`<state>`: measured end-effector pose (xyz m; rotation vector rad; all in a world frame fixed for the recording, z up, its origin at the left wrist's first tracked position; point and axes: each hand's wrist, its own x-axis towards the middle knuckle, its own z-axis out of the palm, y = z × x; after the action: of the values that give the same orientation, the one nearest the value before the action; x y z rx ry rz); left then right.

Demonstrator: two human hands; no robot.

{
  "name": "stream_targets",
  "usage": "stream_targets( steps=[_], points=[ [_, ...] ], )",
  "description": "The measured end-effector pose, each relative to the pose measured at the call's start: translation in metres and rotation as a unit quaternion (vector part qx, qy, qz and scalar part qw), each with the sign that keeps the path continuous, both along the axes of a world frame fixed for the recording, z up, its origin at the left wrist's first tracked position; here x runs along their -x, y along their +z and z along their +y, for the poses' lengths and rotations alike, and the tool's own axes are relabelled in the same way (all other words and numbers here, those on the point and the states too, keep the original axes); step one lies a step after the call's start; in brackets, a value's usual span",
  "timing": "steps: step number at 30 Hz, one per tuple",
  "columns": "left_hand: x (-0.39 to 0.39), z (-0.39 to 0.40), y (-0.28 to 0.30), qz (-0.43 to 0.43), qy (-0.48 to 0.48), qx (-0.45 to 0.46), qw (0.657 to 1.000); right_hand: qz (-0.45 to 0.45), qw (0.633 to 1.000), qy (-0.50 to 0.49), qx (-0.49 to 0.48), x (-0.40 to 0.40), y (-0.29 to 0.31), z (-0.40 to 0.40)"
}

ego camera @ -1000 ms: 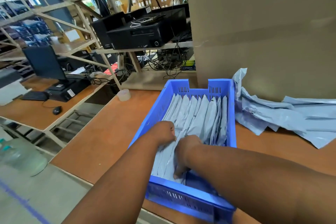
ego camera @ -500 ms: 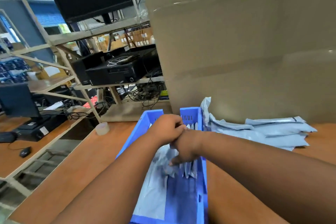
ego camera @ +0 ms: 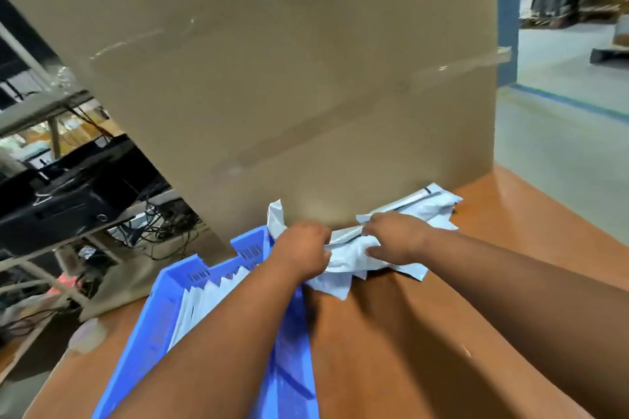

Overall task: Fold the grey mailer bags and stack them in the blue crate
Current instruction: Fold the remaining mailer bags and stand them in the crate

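1. A grey bag is pinched at both ends, lifted off the loose pile of bags just right of the blue crate.
2. The left hand curls round its left end; the right hand grips its right end.
3. Folded bags stand inside the crate.
4. Behind the crate rises a big cardboard box, all on the brown table.

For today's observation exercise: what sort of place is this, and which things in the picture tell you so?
Probably a warehouse packing station. A large cardboard box stands on the table, loose grey mailer bags lie beside a blue crate of folded ones, and metal shelving carries equipment.
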<state>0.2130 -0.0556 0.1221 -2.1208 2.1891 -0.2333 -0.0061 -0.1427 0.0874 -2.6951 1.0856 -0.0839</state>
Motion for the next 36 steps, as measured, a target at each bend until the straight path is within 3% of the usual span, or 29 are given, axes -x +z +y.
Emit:
stream_targets(
  steps=[6, 11, 16, 22, 27, 32, 36],
  points=[
    [-0.009, -0.031, -0.028, -0.155, 0.048, -0.040, 0.986, -0.063, 0.996, -0.066, -0.020, -0.011, -0.058, -0.008],
    [-0.014, -0.043, -0.036, -0.218, 0.089, -0.076, 0.969, -0.114, 0.989, -0.090, -0.019, -0.032, -0.082, -0.008],
    [0.009, -0.038, -0.028, -0.174, 0.032, -0.022, 0.984, -0.173, 0.980, -0.085, 0.058, -0.034, -0.091, -0.010],
    [0.071, 0.012, -0.028, -0.050, -0.063, 0.042, 0.996, -0.124, 0.979, -0.078, 0.141, 0.027, -0.091, 0.013],
    [0.129, 0.070, -0.056, 0.033, -0.109, 0.020, 0.993, -0.103, 0.966, -0.050, 0.233, 0.117, -0.112, 0.054],
    [0.186, 0.109, -0.075, -0.012, -0.141, -0.089, 0.986, -0.103, 0.979, 0.017, 0.174, 0.193, -0.138, 0.100],
    [0.208, 0.134, -0.102, 0.050, -0.169, -0.094, 0.980, -0.108, 0.990, 0.025, 0.086, 0.231, -0.155, 0.136]
  ],
)
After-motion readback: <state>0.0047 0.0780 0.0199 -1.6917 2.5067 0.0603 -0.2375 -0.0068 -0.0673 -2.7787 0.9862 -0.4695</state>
